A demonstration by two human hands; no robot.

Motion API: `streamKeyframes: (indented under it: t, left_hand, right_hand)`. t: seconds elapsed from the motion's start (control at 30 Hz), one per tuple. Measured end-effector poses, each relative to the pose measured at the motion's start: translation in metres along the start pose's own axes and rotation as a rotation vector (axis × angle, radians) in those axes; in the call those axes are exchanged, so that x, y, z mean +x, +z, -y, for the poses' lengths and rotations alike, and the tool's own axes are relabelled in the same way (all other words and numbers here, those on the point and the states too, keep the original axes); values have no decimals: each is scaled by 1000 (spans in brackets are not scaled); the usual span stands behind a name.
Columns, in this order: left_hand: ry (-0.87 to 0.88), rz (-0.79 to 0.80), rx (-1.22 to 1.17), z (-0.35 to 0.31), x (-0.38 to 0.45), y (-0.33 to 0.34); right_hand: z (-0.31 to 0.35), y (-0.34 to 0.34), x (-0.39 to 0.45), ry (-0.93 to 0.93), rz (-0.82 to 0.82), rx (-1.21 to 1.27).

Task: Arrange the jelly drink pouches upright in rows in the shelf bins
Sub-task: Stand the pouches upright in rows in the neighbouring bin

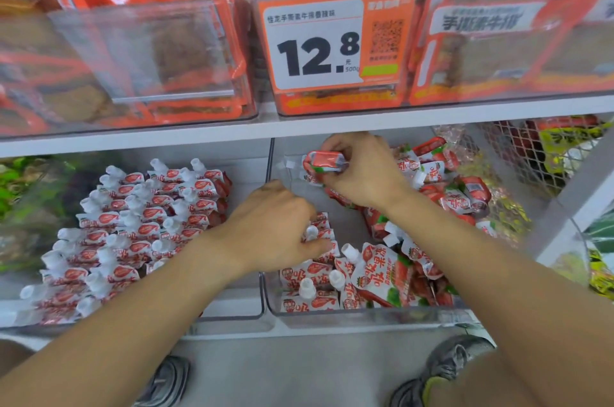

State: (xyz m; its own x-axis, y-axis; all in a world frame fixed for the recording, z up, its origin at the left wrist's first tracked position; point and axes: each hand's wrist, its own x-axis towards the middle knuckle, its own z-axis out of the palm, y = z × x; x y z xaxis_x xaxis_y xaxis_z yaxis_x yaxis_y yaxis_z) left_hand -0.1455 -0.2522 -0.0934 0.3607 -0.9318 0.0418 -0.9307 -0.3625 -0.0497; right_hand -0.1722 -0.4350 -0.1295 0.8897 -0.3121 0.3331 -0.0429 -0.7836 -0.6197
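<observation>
Two clear shelf bins hold red-and-white jelly drink pouches with white caps. The left bin (pixel 229 315) is filled with upright pouches (pixel 139 227) in rows. In the right bin (pixel 365 315), a short row of upright pouches (pixel 310 290) stands at the front left, and a loose heap (pixel 448 194) lies along the right side and back. My right hand (pixel 362 170) grips one pouch (pixel 324 162) above the back of the right bin. My left hand (pixel 275 227) rests its fingers on the upright pouches (pixel 320 232) in that bin.
The shelf above carries clear bins of orange snack packs (pixel 149 51) and a price tag reading 12.8 (pixel 319 47). A wire basket (pixel 518 157) with other packets stands to the right. My shoes (pixel 455 360) are on the floor below the shelf edge.
</observation>
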Motion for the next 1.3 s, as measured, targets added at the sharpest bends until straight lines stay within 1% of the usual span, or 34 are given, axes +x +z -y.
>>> streamKeyframes:
  t: [0.03, 0.1, 0.13, 0.17, 0.2, 0.27, 0.33, 0.37, 0.4, 0.47, 0.5, 0.57, 0.63, 0.7, 0.8, 0.9, 0.97, 1.07, 1.13, 1.2, 1.3]
  left_hand:
    - [3, 0, 1, 1, -1, 1]
    - [11, 4, -8, 3, -2, 4]
    - [13, 6, -21, 4, -2, 5]
    - [13, 11, -36, 6, -3, 6]
    - [12, 17, -53, 6, -5, 6]
    - [19, -5, -95, 7, -13, 8]
    - [17, -88, -129, 6, -26, 11]
    - [-25, -140, -172, 4, -35, 13]
    - [-103, -183, -248, 3, -45, 16]
    - [-289, -214, -453, -2, -64, 20]
    - [-347, -212, -558, -6, -71, 23]
    - [-371, -211, -674, -12, -81, 30]
    - [-357, -222, -680, -14, -85, 36]
    - [-357, -220, -716, -13, -85, 36]
    - [-355, -212, -767, -10, -85, 33]
    - [-362, -211, -745, -7, -84, 29]
    - [-376, -237, -671, -3, -78, 26]
    - [-377, -338, -501, 1, -63, 19]
    - [-319, -386, -439, 5, -47, 11]
    - [-254, -335, -380, 9, -26, 3]
    - [-140, -147, -136, 17, 10, -1]
  right_hand:
    - [-2, 7, 2, -17, 80, 0]
    - [-5, 14, 6, -60, 374, -103]
    - [-8, 15, 7, -45, 526, -136]
    - [-9, 15, 8, 5, 633, -130]
    - [-12, 16, 10, 60, 677, -86]
    - [-15, 16, 12, 145, 646, 21]
    - [-14, 14, 13, 159, 603, 47]
    - [-13, 11, 13, 144, 578, 21]
    - [-10, 9, 13, 123, 544, -16]
    - [-5, 5, 13, 65, 452, -54]
    - [-3, 4, 13, 41, 415, -59]
    - [-2, 9, 13, 30, 388, -75]
    - [-3, 17, 13, 39, 426, -71]
    - [-3, 21, 13, 50, 520, -70]
    - [1, 15, 13, 217, 686, 28]
    - [8, 4, 11, 395, 860, 354]
    - [7, 2, 10, 456, 881, 477]
    - [6, 4, 11, 492, 831, 491]
    - [4, 4, 12, 457, 825, 447]
    - [1, 3, 11, 451, 787, 421]
    - [-5, 1, 12, 492, 782, 546]
